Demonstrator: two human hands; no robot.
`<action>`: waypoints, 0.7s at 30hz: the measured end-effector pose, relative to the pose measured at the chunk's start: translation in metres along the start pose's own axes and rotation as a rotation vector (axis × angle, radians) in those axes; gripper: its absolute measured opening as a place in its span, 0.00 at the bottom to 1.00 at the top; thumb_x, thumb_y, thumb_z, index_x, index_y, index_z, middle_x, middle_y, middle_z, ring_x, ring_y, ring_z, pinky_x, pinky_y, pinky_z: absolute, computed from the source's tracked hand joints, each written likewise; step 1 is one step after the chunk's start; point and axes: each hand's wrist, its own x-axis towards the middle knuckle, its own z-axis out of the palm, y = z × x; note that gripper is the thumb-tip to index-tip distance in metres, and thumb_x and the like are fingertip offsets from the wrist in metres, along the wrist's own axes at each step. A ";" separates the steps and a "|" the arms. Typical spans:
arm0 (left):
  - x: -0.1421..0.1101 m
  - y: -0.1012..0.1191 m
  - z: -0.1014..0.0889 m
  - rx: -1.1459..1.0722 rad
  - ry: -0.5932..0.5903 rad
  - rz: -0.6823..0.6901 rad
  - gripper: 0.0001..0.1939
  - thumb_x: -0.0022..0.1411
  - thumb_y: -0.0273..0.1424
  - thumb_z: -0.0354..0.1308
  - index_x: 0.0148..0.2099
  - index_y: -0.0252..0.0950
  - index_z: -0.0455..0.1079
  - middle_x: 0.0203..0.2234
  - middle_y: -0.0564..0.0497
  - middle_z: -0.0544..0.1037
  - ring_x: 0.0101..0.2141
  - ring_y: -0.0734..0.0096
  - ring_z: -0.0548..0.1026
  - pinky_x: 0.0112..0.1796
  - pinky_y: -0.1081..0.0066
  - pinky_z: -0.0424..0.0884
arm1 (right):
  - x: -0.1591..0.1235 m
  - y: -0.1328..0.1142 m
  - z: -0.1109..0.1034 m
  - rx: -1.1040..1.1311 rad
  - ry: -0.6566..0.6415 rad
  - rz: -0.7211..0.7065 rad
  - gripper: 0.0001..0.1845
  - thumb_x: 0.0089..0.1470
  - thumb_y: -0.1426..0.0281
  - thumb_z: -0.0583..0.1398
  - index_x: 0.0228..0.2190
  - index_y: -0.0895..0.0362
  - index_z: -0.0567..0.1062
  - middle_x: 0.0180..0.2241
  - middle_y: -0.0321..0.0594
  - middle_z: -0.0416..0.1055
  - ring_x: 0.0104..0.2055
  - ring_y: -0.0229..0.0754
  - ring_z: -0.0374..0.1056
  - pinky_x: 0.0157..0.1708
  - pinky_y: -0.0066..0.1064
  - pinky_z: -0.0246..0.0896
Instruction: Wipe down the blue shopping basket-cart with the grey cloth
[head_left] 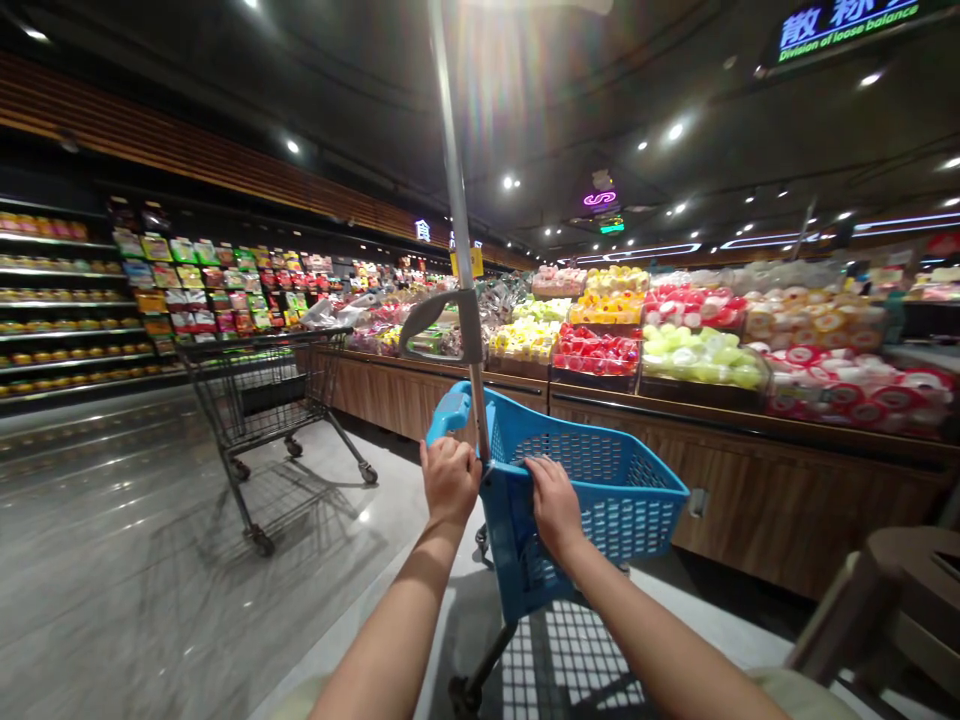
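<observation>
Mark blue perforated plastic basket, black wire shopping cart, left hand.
Blue perforated plastic basket (616, 520): head view, side wall.
Black wire shopping cart (274, 394): head view, dark panel.
Left hand (451, 482): head view, back of hand.

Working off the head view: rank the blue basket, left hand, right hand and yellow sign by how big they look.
Largest to smallest:
1. Blue basket
2. Left hand and right hand: too alike to rank
3. Yellow sign, partly hidden by the pole
</observation>
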 end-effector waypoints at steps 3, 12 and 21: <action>0.000 0.000 -0.002 0.009 -0.008 0.001 0.12 0.65 0.32 0.49 0.29 0.41 0.67 0.33 0.49 0.73 0.45 0.56 0.67 0.59 0.45 0.49 | 0.007 -0.024 0.007 0.070 0.021 -0.016 0.23 0.62 0.76 0.48 0.55 0.57 0.70 0.54 0.47 0.69 0.60 0.50 0.59 0.61 0.51 0.52; 0.006 -0.020 -0.006 -0.023 -0.054 0.058 0.12 0.65 0.33 0.50 0.30 0.42 0.69 0.33 0.49 0.74 0.45 0.58 0.68 0.59 0.49 0.50 | -0.008 0.014 -0.007 -0.027 -0.063 -0.185 0.26 0.62 0.77 0.48 0.60 0.54 0.64 0.57 0.47 0.66 0.61 0.47 0.59 0.61 0.50 0.55; 0.007 -0.021 -0.006 -0.053 -0.058 0.059 0.12 0.65 0.34 0.49 0.29 0.42 0.68 0.32 0.50 0.73 0.44 0.58 0.68 0.59 0.49 0.50 | -0.043 0.092 -0.044 -0.151 -0.073 -0.095 0.23 0.62 0.74 0.49 0.56 0.56 0.68 0.55 0.46 0.68 0.60 0.50 0.60 0.61 0.50 0.54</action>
